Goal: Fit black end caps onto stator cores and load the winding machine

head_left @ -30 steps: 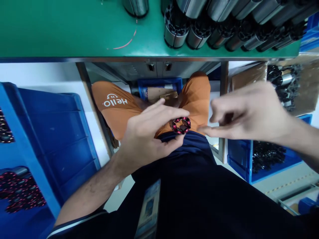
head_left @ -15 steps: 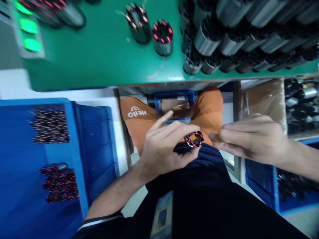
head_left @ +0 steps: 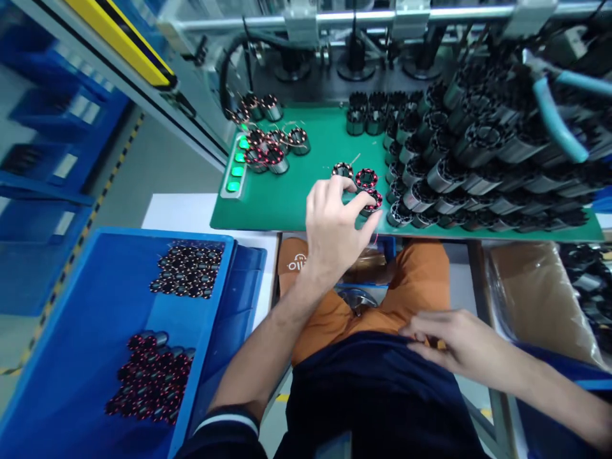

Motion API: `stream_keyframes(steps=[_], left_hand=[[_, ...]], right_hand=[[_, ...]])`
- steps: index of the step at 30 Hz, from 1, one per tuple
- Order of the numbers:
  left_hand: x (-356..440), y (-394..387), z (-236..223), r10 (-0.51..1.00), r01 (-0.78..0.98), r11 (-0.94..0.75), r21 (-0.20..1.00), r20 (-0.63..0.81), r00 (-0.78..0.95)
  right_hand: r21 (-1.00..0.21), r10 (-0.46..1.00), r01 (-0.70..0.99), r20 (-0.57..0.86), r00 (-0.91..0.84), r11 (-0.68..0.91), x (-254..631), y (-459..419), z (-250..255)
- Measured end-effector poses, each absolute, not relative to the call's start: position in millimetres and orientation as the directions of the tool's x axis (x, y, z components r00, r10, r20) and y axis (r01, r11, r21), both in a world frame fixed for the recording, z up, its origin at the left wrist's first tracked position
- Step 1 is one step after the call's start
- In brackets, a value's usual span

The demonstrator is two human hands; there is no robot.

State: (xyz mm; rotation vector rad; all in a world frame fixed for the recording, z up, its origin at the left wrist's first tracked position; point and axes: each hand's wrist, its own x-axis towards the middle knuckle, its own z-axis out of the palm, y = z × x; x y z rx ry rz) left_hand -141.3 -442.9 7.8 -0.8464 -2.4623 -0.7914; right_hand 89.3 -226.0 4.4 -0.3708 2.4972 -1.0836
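Observation:
My left hand (head_left: 332, 223) is closed on a motor stator with red windings (head_left: 374, 203), at the front edge of the green bench top. Another red-wound stator (head_left: 366, 179) stands just behind it, and a copper-wound stator (head_left: 342, 171) is beside that one, partly behind my fingers. A thin red wire end hangs below the held stator. Over my lap, my right hand (head_left: 447, 338) has its fingers curled together; whether anything is between them I cannot make out.
Rows of unwound stator cores (head_left: 444, 175) fill the bench's right side, with blue-handled pliers (head_left: 557, 121) above them. Wound stators (head_left: 277, 159) stand by a green-lit button panel (head_left: 234, 172). A blue bin (head_left: 100, 306) at left holds wound stators. Machine spindles (head_left: 356, 60) line the back.
My left hand has carried the red-wound stator from above my lap up to the bench. My right hand has drawn down toward my lap. The view has tilted up to the machine.

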Motion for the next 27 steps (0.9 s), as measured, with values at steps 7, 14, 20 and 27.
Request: stream_keyframes(steps=[7,14,20,27], left_hand=[[-232.8,-485.9,5.7,0.158,0.547,0.654,0.522,0.614,-0.774],[-308.8,-490.9,10.8,0.281,0.553,0.676,0.487,0.524,-0.804],[-181.3,-482.6,55.1,0.361,0.665,0.361,0.653,0.559,-0.746],[-50.1,-495.6,53.7,0.585,0.554,0.14,0.821,0.383,-0.715]], right_hand=[[-0.771,-0.266,0.185,-0.419,-0.868,0.609,111.9,-224.0,1.7],[-0.822,-0.391,0.136,-0.4,-0.829,0.552,108.7,-250.9,4.5],[-0.973,0.003,0.176,-0.178,-0.984,0.151,81.6,-255.6,30.3],[-0.904,-0.023,0.324,-0.331,-0.943,-0.28,40.2,-272.2,61.5]])
